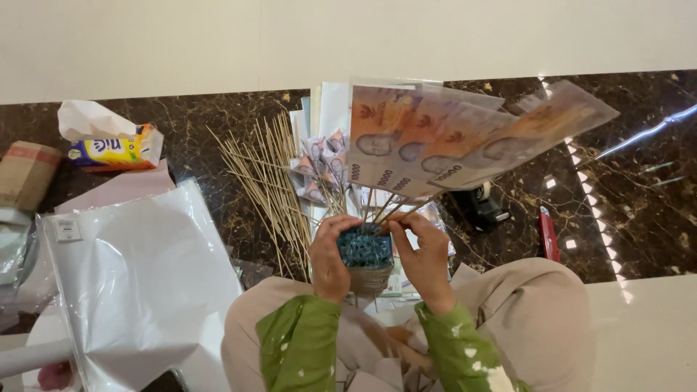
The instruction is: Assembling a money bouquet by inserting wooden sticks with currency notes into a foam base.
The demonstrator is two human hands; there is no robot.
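Head view, looking down at a seated person's lap: a small round pot (367, 270) sits at centre frame, held up between both hands, its top packed with dark teal foam (363, 248). Left hand (330, 255) cups the pot's left side, fingers curled over the rim, probably to keep it from turning. Right hand (421, 255) wraps the right side, and its thumb and forefinger pinch a thin stick (396, 207) where it enters the foam. Several such sticks rise out of the foam and carry plastic-sleeved banknotes (450, 138), spread as a fan across upper centre to upper right; the foam likely grips the sticks so the fan stays upright. Left of centre, a loose heap of bare bamboo skewers (265, 181) lies on the dark marble floor (639, 196), near the hands. Just behind the pot, a small pile of folded notes (319, 163) on white paper. Lower left, a large white wrapping sheet (138, 283). Upper left, a yellow tissue pack (116, 149), tissue sticking out. Right of the pot, a black tape dispenser (479, 203) and a red cutter (548, 232).
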